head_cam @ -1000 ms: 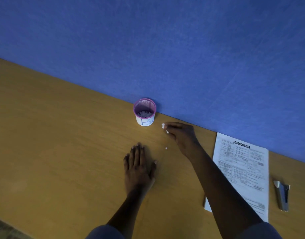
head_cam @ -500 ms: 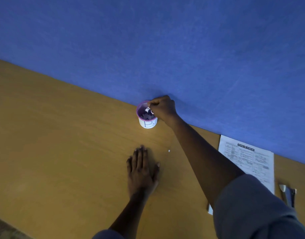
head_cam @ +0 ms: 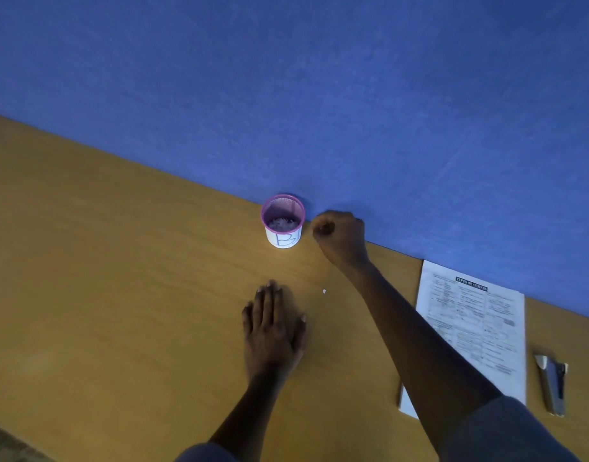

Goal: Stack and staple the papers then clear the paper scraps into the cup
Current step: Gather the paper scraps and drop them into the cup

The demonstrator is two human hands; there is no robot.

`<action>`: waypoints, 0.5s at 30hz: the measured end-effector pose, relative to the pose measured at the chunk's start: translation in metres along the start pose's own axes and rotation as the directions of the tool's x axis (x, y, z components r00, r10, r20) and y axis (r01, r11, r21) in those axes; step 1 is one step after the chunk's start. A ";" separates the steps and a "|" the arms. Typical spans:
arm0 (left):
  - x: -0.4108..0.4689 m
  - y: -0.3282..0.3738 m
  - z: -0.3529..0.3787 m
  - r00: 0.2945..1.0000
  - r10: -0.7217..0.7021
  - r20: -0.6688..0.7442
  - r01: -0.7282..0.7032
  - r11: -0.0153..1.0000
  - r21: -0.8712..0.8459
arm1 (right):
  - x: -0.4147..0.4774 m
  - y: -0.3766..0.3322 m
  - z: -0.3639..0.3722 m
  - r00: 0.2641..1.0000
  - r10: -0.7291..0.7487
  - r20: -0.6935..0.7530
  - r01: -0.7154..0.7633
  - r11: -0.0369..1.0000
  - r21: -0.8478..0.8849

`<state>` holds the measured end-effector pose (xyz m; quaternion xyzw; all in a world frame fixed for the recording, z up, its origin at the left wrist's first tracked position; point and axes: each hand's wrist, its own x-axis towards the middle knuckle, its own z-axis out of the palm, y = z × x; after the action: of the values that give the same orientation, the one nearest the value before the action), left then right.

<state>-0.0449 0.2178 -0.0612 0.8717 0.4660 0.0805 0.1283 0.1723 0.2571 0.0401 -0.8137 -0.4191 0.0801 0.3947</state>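
Observation:
A small pink mesh cup (head_cam: 282,221) with a white label marked B stands on the wooden table against the blue wall, with white paper scraps inside. My right hand (head_cam: 340,235) hovers just right of the cup, fingers curled shut, nothing visible in it. My left hand (head_cam: 273,328) lies flat on the table, palm down, fingers apart, below the cup. One tiny white paper scrap (head_cam: 324,291) lies on the table between my two hands. The printed stack of papers (head_cam: 479,325) lies at the right, partly hidden by my right forearm.
A grey stapler (head_cam: 551,383) lies right of the papers. The blue wall (head_cam: 319,95) runs along the table's far edge. A patch of floor shows at the bottom left corner.
My right hand carried scraps from the table up to the cup, let them go over it, and has now drawn back to the cup's right. The left hand stayed flat.

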 end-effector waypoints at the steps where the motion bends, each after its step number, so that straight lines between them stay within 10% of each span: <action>1: 0.000 0.000 0.001 1.000 0.001 0.002 -0.001 1.000 0.004 | -0.010 0.011 0.002 0.997 -0.006 0.073 0.009 0.999 -0.047; 5: 0.000 -0.001 0.001 1.000 -0.007 0.017 0.007 1.000 0.011 | -0.062 0.040 0.009 0.898 0.128 0.422 0.005 0.953 -0.302; 15: 0.000 0.000 0.000 1.000 0.006 -0.001 -0.006 1.000 0.005 | -0.111 0.053 0.017 0.969 0.069 0.238 -0.015 0.974 -0.225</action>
<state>-0.0451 0.2181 -0.0613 0.8734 0.4636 0.0805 0.1257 0.1265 0.1662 -0.0317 -0.8452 -0.4534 0.1409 0.2452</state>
